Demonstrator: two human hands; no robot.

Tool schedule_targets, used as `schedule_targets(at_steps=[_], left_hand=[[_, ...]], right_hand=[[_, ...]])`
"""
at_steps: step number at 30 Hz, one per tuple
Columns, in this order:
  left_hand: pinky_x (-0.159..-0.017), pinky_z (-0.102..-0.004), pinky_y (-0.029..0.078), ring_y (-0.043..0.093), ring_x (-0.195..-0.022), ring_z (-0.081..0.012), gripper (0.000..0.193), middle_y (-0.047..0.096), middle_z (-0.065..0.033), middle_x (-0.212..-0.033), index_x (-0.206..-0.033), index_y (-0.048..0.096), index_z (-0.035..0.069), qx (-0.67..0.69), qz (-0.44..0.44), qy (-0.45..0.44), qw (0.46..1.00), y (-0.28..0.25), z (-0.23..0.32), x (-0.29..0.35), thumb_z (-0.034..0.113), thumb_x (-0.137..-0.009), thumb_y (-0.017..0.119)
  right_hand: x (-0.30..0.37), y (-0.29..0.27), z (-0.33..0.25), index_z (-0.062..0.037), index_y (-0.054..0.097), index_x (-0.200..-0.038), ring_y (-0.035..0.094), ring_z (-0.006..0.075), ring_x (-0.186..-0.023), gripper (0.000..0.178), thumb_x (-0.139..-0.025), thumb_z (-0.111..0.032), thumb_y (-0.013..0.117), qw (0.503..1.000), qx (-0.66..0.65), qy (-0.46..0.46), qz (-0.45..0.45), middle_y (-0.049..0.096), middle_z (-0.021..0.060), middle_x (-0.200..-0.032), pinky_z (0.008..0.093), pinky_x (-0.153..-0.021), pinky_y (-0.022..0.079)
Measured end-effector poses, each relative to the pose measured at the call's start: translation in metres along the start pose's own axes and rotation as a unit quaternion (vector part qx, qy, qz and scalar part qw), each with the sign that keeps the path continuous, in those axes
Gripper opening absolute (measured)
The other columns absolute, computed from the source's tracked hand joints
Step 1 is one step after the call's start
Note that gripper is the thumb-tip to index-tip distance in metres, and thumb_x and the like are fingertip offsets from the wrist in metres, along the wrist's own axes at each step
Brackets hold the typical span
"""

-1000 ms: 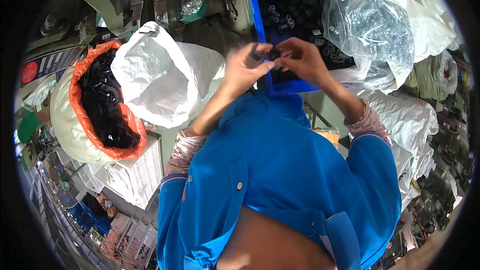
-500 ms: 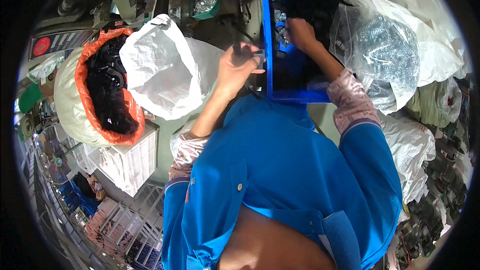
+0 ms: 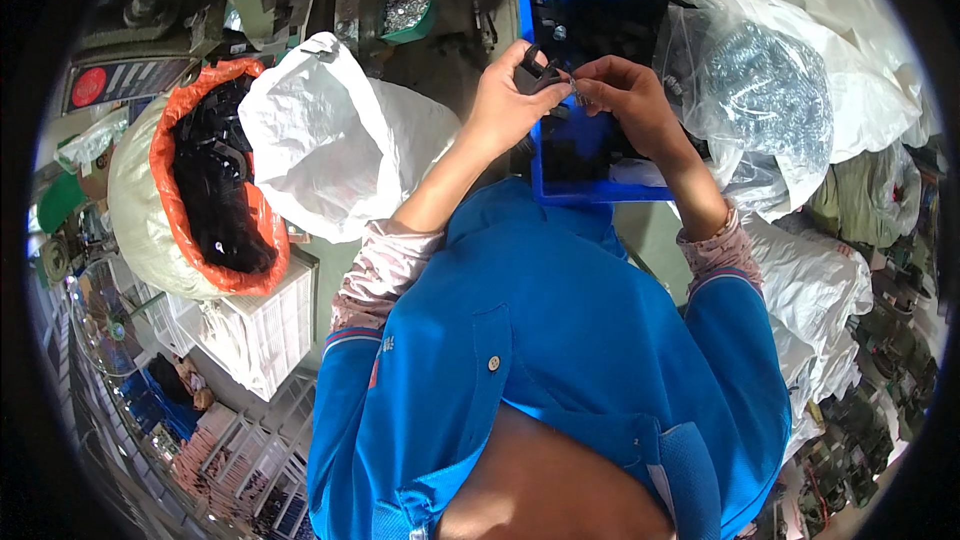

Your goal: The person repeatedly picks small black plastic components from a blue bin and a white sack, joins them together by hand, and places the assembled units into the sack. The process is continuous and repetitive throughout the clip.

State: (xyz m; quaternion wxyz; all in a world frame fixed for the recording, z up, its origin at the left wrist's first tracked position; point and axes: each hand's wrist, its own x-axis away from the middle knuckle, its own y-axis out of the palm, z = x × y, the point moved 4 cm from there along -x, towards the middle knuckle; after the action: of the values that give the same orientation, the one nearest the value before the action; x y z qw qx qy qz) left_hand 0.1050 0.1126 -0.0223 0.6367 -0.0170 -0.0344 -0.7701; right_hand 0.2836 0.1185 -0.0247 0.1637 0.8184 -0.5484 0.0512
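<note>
The black part (image 3: 540, 71) is at the upper centre of the frame, over the left wall of the blue bin (image 3: 600, 189); the left hand (image 3: 503, 105) is curled around it, and the right hand (image 3: 640, 108) pinches a small shiny piece (image 3: 579, 96) just beside it. Judged by appearance, the part is light, stiff and smooth; grip its body between thumb and fingers, and hold the piece by fingertips.
</note>
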Motion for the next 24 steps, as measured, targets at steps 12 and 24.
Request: schedule_targets(at_steps=[12,24], left_hand=[[-0.059,-0.0273,0.056,0.068,-0.077,-0.0163,0.023,0.069,-0.0091,-0.089,-0.098,0.055,0.003,0.054,0.021,-0.120,0.991,0.008,-0.005,0.004,0.007,-0.084,0.073],[-0.079,-0.0225,0.048,0.059,-0.084,-0.0069,0.028,0.067,-0.0005,-0.098,-0.104,0.067,0.002,-0.040,-0.012,0.018,0.999,-0.005,0.015,0.030,0.003,-0.078,0.076]], right_hand=[[0.033,-0.010,0.012,0.0022,0.065,-0.110,0.064,0.0142,-0.091,0.028,-0.085,-0.008,0.071,0.988,0.032,-0.073,0.136,0.069,0.0088,-0.100,0.0264,-0.083,0.051],[0.029,0.017,-0.014,0.0020,0.068,-0.103,0.066,0.0132,-0.083,0.020,-0.089,-0.012,0.068,0.990,0.005,-0.100,0.097,0.070,0.0087,-0.093,0.0259,-0.076,0.054]])
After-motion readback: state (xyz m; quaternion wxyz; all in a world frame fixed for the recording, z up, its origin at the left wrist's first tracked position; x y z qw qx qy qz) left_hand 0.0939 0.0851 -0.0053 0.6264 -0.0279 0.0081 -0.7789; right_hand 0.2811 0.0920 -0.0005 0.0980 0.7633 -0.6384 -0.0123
